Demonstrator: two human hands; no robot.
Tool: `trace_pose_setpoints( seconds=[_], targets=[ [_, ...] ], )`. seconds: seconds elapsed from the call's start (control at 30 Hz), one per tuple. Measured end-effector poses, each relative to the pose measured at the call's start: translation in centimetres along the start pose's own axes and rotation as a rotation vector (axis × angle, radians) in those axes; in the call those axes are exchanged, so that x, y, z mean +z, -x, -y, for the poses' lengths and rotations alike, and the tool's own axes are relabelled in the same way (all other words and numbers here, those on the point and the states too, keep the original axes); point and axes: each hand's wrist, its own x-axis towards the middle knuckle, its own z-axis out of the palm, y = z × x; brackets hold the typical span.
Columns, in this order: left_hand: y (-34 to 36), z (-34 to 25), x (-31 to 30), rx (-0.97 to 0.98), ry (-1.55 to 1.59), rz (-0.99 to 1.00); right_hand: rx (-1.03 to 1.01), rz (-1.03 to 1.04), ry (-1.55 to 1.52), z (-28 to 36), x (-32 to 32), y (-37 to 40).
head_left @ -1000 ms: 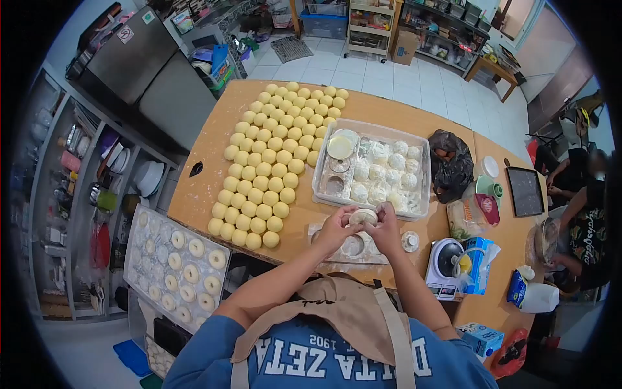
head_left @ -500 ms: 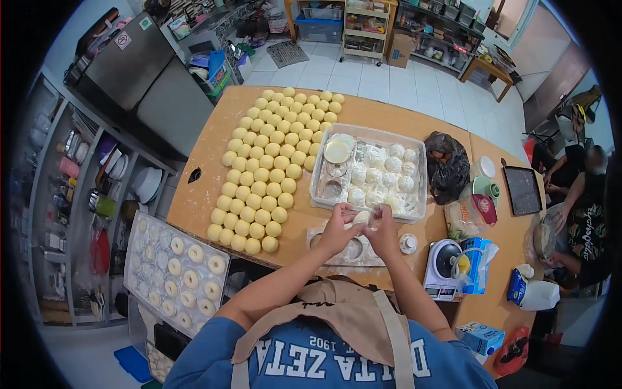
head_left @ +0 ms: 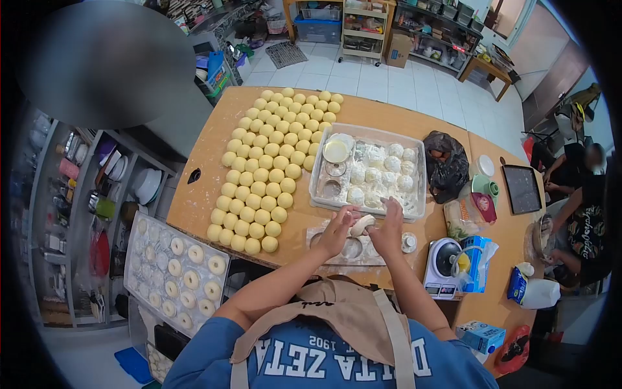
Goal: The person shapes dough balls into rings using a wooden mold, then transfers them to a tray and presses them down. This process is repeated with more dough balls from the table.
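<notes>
A pale piece of dough (head_left: 362, 225) is held between my two hands over the front of the table. My left hand (head_left: 335, 232) has its thumb side against the dough, with the fingers lifted and bent. On the other side, my right hand (head_left: 387, 231) holds the dough by the thumb while its fingers point up and apart. Beneath them lies a floured board (head_left: 353, 249) with round hollows. Just beyond stands a clear plastic tub (head_left: 418, 211) holding floured dough balls (head_left: 392, 164), a small bowl (head_left: 336, 152) and a round cutter (head_left: 336, 170).
Rows of yellow dough balls (head_left: 261, 175) cover the table's left. A floured tray (head_left: 146, 272) of dough rings sits lower left. To the right are a black plastic bag (head_left: 447, 168), a kitchen scale (head_left: 442, 269) and a person (head_left: 586, 227) with a bowl. A blurred shape hides the upper left.
My hands have moved slightly apart and their fingers have opened upward, showing more of the dough. A blurred grey shape has come in at the upper left, over the fridge.
</notes>
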Motion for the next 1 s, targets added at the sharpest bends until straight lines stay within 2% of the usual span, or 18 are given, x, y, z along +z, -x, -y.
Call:
trace_pose_setpoints(
  seconds=[0.07, 0.2, 0.27, 0.37, 0.5, 0.57, 0.67, 0.7, 0.77, 0.8, 0.9, 0.93, 1.0],
  targets=[
    [0.1, -0.8, 0.2, -0.023, 0.011, 0.007, 0.020, 0.077, 0.065, 1.6, -0.7, 0.2],
    [0.1, -0.7, 0.0, 0.071, -0.216, 0.012, -0.039, -0.042, -0.076, 1.5, -0.3, 0.3],
    [0.4, -1.7, -0.1, 0.030, -0.237, 0.034, -0.002, -0.090, -0.098, 0.0, 0.2, -0.1],
    [0.4, -2.4, 0.2, 0.044, -0.260, 0.016, -0.003, 0.008, 0.043, 1.4, -0.8, 0.4],
    [0.5, -2.1, 0.1, -0.007, -0.378, 0.064, -0.069, -0.091, -0.044, 1.9, -0.6, 0.7],
    [1.0, -2.7, 0.1, -0.007, -0.322, 0.075, -0.043, -0.148, -0.105, 0.9, 0.0, 0.4],
    [1.1, -2.0, 0.1, -0.004, -0.105, 0.008, -0.083, -0.077, 0.001, -1.0, 1.1, 0.2],
    [1.1, -1.4, 0.0, -0.004, -0.009, -0.032, -0.135, -0.031, -0.014, 0.0, 0.7, 0.2],
    [1.5, -1.3, -0.6, -0.090, -0.022, -0.045, -0.237, 0.073, -0.049, 2.8, -0.3, 0.7],
    [1.9, -1.2, -1.1, -0.132, -0.027, -0.053, -0.324, 0.021, -0.045, 3.1, 0.4, 0.7],
    [3.5, -0.9, -2.5, -0.149, 0.177, -0.072, -0.154, 0.153, -0.497, 4.6, 2.1, 0.0],
    [4.1, -0.7, -3.3, -0.165, 0.280, -0.113, -0.090, 0.284, -0.746, 4.7, 3.2, -0.6],
    [5.6, -0.4, -5.3, -0.192, 0.481, -0.196, 0.119, 0.495, -0.864, 6.3, 4.3, -1.0]
  ],
)
